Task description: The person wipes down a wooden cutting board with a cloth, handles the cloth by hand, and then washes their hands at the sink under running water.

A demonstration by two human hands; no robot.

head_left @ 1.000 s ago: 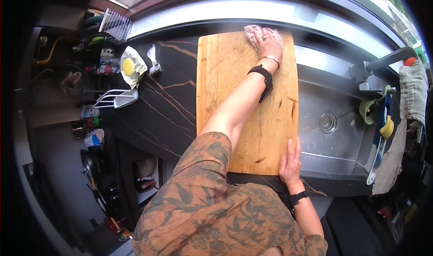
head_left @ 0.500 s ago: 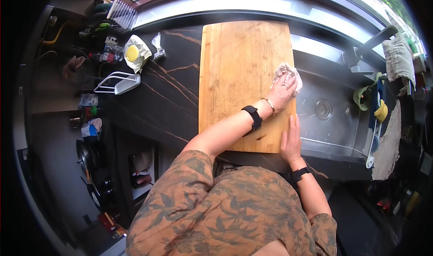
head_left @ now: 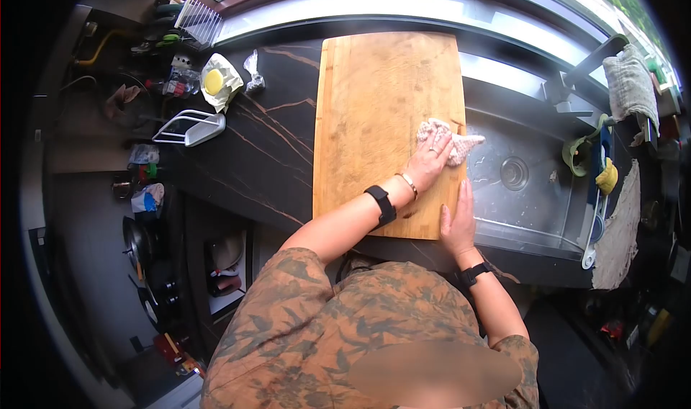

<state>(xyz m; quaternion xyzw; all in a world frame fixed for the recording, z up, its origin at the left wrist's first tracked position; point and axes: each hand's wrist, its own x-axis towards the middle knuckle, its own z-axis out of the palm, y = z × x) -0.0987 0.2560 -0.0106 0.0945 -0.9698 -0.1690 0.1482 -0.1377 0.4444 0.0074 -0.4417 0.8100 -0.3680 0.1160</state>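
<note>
A large wooden board [head_left: 374, 85] lies across the dark countertop, its right side by the sink. My left hand [head_left: 429, 163] presses a pale pink-white cloth [head_left: 436, 130] onto the board near its right edge, and part of the cloth hangs out past that edge. The palm hides some of the cloth. Near the close right corner, my right hand [head_left: 459, 222] rests against the board's edge with fingers stretched out and thumb apart, holding nothing.
Right of the board is a steel sink [head_left: 529, 211] with a faucet [head_left: 594, 63]. A towel [head_left: 631, 85] and hanging utensils stand beyond. On the left counter are a yellow item on paper [head_left: 214, 82], a small plastic bag [head_left: 253, 72] and a white rack [head_left: 204, 129].
My left hand has brought the cloth from the board's far end toward me, then slightly left from the right edge. My right hand stays at the near right edge.
</note>
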